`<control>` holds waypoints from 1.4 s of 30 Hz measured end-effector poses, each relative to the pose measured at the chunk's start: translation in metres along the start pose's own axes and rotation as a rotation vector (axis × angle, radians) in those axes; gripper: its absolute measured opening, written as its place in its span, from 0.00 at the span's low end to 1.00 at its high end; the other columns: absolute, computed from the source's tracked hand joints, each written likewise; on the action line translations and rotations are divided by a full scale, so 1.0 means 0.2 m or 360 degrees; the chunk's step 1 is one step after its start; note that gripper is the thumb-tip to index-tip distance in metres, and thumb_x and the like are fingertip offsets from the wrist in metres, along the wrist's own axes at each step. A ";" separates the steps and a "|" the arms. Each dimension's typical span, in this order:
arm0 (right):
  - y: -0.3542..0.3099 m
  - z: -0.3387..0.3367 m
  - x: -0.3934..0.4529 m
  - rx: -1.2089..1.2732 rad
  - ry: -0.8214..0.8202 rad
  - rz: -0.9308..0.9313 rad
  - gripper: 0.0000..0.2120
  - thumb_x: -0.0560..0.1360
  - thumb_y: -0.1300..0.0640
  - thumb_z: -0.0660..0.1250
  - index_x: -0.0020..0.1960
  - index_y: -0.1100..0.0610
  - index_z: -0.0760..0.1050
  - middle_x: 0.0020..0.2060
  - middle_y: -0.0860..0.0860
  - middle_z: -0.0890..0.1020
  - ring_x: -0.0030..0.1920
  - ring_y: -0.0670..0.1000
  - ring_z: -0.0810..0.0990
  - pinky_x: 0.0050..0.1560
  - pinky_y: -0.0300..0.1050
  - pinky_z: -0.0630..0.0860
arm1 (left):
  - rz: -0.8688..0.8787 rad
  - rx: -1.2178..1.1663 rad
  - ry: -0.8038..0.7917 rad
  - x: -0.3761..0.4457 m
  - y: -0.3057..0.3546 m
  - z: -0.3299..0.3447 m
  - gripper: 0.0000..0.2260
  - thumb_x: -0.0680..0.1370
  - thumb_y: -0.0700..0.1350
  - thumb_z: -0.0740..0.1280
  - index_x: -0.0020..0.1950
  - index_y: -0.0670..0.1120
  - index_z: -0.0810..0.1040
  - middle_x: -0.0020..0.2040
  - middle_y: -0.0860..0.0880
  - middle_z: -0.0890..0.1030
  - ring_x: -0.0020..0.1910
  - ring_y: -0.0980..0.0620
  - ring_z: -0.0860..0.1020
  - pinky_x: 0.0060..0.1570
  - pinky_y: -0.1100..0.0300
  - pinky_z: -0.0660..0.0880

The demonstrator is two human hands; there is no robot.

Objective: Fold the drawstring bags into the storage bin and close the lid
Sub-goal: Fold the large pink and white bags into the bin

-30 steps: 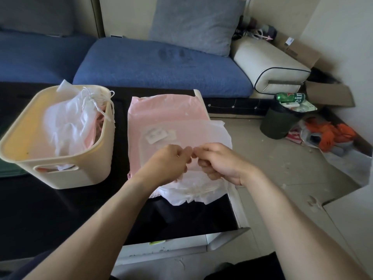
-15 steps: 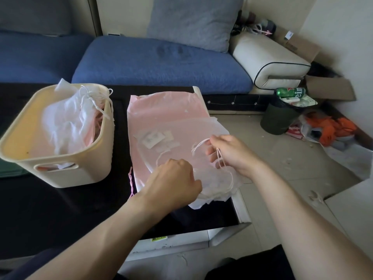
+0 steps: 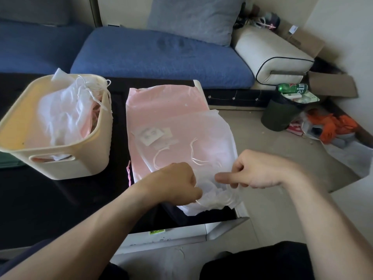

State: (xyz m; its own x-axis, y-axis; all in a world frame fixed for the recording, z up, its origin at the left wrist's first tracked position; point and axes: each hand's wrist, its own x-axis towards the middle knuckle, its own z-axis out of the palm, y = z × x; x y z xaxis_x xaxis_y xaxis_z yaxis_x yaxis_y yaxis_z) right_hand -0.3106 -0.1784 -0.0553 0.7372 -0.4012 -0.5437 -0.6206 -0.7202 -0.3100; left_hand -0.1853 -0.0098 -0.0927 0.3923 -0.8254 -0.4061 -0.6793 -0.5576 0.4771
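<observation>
Behind everything runs a blue sofa with a grey cushion leaning on its back and a cream armrest at the far end. Before me sits a black table, its white-edged near corner over the pale floor. On its left stands the cream storage bin, lidless, stuffed with crumpled white drawstring bags whose cords spill over the rim. Beside the bin, apart from it, a pink drawstring bag lies flat, a pink cord trailing off its near left edge. Over it lies a translucent white drawstring bag with a paper label showing through, its white cords looped on the surface and its near end bunched past the table's corner.

My left hand is curled in a fist, gripping that bunched near end. My right hand pinches the same gathered fabric just beside it, thumb pointing toward the left hand.

Off right on the floor stands a dark waste bin topped with a green can, with orange cloth near it.
</observation>
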 end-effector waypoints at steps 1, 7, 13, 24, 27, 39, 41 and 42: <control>-0.01 0.01 0.00 -0.0069 -0.0030 0.0004 0.28 0.69 0.26 0.65 0.32 0.50 0.81 0.22 0.41 0.76 0.21 0.44 0.69 0.25 0.34 0.66 | 0.0001 -0.0031 0.0024 0.00 0.00 0.00 0.14 0.75 0.50 0.66 0.38 0.40 0.79 0.33 0.47 0.76 0.35 0.47 0.73 0.40 0.54 0.75; -0.09 0.04 0.00 -0.0252 -0.0085 0.0143 0.31 0.71 0.26 0.63 0.37 0.54 0.82 0.18 0.45 0.73 0.23 0.49 0.72 0.30 0.42 0.68 | 0.0036 -0.0780 0.0616 0.02 0.01 -0.02 0.16 0.82 0.47 0.63 0.40 0.38 0.79 0.27 0.55 0.80 0.27 0.61 0.77 0.30 0.73 0.70; -0.15 0.09 0.07 0.0198 0.0122 0.0042 0.27 0.77 0.37 0.67 0.30 0.56 0.70 0.19 0.47 0.64 0.19 0.48 0.63 0.22 0.36 0.59 | -0.0069 -0.0944 0.0829 0.04 -0.02 -0.02 0.15 0.82 0.50 0.61 0.39 0.46 0.77 0.31 0.50 0.83 0.30 0.53 0.80 0.34 0.60 0.76; -0.19 0.12 0.06 0.1482 0.0749 -0.0490 0.08 0.79 0.52 0.71 0.48 0.56 0.83 0.34 0.49 0.86 0.32 0.44 0.80 0.34 0.36 0.76 | 0.0155 -0.1037 0.1051 0.04 0.02 -0.01 0.13 0.83 0.49 0.62 0.42 0.46 0.78 0.27 0.57 0.79 0.25 0.60 0.75 0.26 0.72 0.67; -0.20 0.12 0.07 0.1480 0.0706 -0.0495 0.07 0.79 0.52 0.70 0.48 0.54 0.85 0.28 0.46 0.79 0.29 0.44 0.75 0.34 0.35 0.73 | 0.0293 -0.1130 0.1295 0.02 0.03 -0.03 0.12 0.83 0.50 0.61 0.42 0.51 0.78 0.34 0.55 0.81 0.30 0.59 0.78 0.31 0.69 0.72; -0.18 0.11 0.08 0.1669 0.0011 -0.0484 0.13 0.80 0.61 0.63 0.41 0.60 0.82 0.29 0.50 0.74 0.30 0.47 0.71 0.33 0.37 0.70 | 0.0551 -0.0740 0.1111 0.01 0.03 -0.05 0.14 0.82 0.51 0.63 0.42 0.48 0.84 0.33 0.51 0.82 0.32 0.48 0.78 0.38 0.50 0.75; -0.18 0.10 0.08 0.1915 -0.0215 -0.0405 0.14 0.81 0.60 0.58 0.45 0.62 0.80 0.31 0.53 0.76 0.30 0.49 0.70 0.33 0.40 0.70 | 0.0582 -0.0595 0.1005 0.01 0.01 -0.06 0.15 0.82 0.51 0.63 0.42 0.46 0.83 0.31 0.49 0.81 0.31 0.48 0.78 0.37 0.51 0.75; -0.18 0.09 0.08 0.1972 -0.0256 -0.0365 0.15 0.81 0.57 0.57 0.46 0.63 0.79 0.32 0.54 0.76 0.29 0.50 0.70 0.33 0.41 0.70 | 0.0597 -0.0554 0.0942 0.00 0.01 -0.07 0.14 0.82 0.51 0.63 0.44 0.48 0.84 0.31 0.50 0.80 0.30 0.50 0.76 0.36 0.53 0.74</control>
State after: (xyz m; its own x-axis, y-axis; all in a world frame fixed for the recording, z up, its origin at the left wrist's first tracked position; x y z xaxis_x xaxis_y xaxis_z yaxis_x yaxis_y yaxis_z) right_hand -0.2809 -0.1480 -0.0676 0.8739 -0.2023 -0.4421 -0.3808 0.2806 -0.8811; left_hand -0.1770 -0.0129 -0.0806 0.5068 -0.8196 0.2672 -0.6366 -0.1468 0.7571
